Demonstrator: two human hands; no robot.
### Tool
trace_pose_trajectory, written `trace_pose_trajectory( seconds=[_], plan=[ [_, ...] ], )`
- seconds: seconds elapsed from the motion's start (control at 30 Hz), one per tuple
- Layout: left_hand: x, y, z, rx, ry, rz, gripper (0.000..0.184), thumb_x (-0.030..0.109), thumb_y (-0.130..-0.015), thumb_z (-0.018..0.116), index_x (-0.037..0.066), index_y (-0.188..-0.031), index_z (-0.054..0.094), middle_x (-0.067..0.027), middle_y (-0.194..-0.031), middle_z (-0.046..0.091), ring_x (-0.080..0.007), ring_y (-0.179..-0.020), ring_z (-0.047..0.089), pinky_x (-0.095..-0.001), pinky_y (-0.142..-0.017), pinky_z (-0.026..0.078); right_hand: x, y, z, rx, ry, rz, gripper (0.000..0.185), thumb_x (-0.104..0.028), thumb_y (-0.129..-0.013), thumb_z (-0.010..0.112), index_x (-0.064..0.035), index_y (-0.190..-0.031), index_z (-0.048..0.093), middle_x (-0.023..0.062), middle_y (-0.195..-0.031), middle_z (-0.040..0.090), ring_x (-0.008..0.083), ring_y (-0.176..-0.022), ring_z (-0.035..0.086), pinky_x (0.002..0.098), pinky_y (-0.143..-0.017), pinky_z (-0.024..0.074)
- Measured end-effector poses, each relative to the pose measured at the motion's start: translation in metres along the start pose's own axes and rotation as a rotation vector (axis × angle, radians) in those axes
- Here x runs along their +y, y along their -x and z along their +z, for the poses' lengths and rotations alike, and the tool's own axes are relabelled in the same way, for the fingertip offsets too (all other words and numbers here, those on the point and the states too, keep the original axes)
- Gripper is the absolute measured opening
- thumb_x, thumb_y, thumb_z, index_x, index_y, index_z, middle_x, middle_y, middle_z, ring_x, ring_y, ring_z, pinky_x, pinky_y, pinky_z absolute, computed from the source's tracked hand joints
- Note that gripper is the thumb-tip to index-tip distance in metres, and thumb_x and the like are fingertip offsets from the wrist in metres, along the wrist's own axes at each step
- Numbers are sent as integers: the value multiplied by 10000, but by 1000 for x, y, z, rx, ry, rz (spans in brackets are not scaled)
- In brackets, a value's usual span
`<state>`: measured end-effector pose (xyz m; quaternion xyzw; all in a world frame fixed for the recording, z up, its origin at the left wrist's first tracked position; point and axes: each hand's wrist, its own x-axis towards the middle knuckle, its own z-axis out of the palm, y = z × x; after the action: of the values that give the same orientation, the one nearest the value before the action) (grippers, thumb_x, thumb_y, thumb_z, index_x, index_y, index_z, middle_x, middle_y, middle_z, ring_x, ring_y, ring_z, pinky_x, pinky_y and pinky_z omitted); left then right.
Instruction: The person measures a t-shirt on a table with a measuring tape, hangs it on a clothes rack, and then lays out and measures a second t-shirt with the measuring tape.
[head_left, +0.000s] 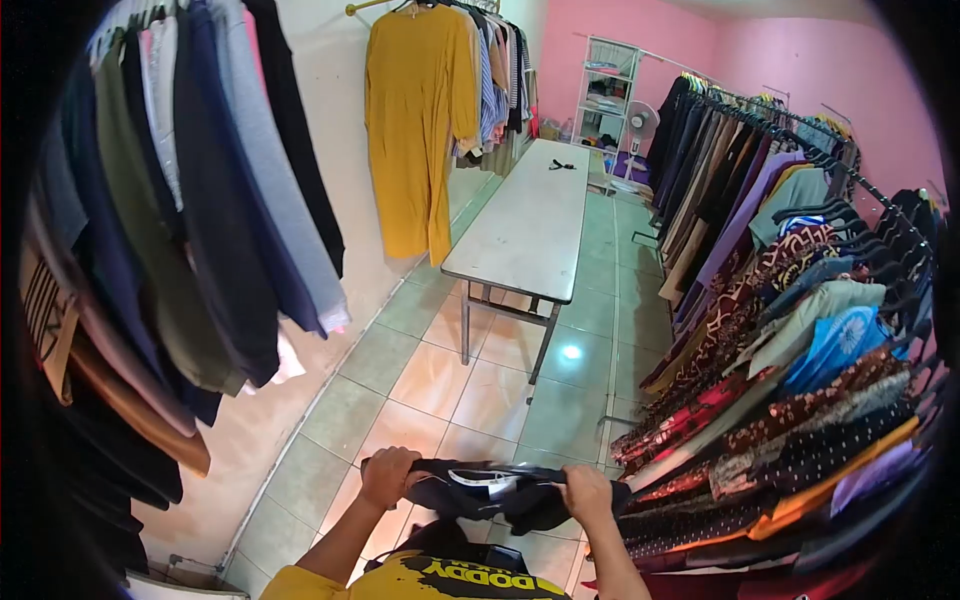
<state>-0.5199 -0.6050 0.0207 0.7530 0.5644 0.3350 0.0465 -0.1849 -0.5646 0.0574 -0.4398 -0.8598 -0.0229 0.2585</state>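
Olive, navy, grey and black fabric fills the left side, where a dense row of long-sleeved garments hangs near the pale wall. Low and right of these, the left hand is curled tight around one end of a black cloth garment. Behind, a long mustard-yellow dress hangs against the wall.

The garment itself is held up in front of the body, stretched between the two hands above the tiled floor; a white patch shows at its middle, though whether that is a label or a print I cannot tell. It looks light and soft, with little stiffness of its own, so slack cloth should sag wherever it is not pulled taut. It seems neither fragile nor slippery; a full-fisted hold at each end of the upper edge suits it best.

Beyond stands a long white-topped table with metal legs, a small black object near its far end. The right hand is clamped on the garment's other end. Furthest right, a black metal rack carries closely packed patterned and plain clothes.
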Motion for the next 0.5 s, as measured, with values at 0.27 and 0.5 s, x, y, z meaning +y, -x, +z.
trace_pose_trajectory(
  seconds=[0.27,0.5],
  plan=[
    [-52,-142,83,43,199,39,318,313,-694,684,71,-856,555,-104,-709,568,-306,-651,547,-385,-587,419,128,-73,8,176,276,185,266,-133,-674,564,-70,-932,563,79,-699,489,266,-656,493,386,-598,376],
    [-54,-304,172,75,538,23,342,243,-699,710,52,-925,539,-123,-820,593,-300,-739,589,-344,-643,470,241,-165,-5,336,345,317,267,-146,-725,529,-35,-967,546,137,-793,499,315,-782,480,423,-760,355]
  ],
)
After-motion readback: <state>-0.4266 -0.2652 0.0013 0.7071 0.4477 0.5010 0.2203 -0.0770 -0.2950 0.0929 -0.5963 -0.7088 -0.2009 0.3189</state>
